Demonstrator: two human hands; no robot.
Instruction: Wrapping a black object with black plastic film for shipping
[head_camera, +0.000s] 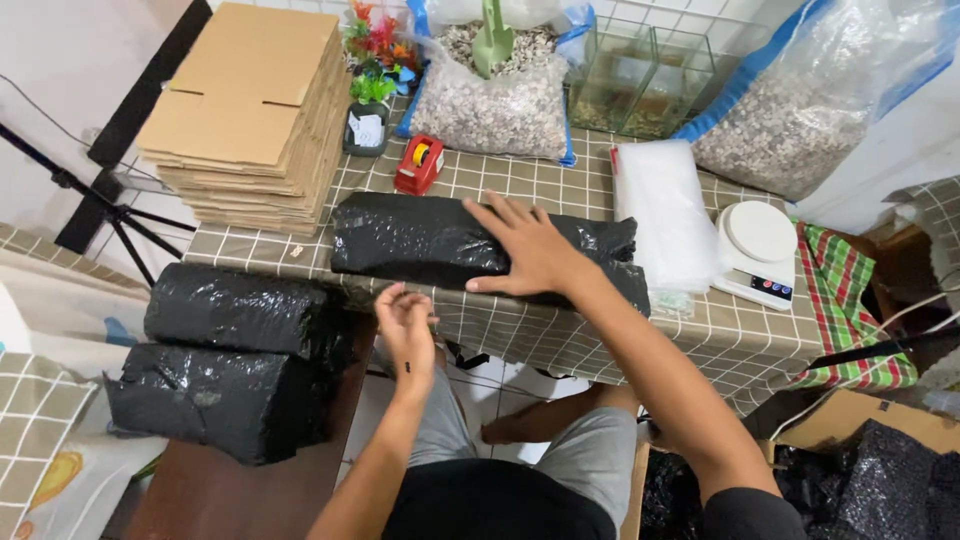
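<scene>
I see the black parcel (440, 245) lying lengthwise left-to-right on the table (740, 340); right hand (535, 255) flat on it, fingers spread; left hand (405, 330) loosely curled, empty.

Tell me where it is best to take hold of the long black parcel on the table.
Probably at its two short ends, one from each side. The black parcel lies lengthwise across the checked table, long and bulky. The right hand rests flat on its middle; the left hand hovers at its near edge.

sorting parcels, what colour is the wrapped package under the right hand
Black, glossy plastic wrap on the package under the right hand; clearest in the head view.
</scene>
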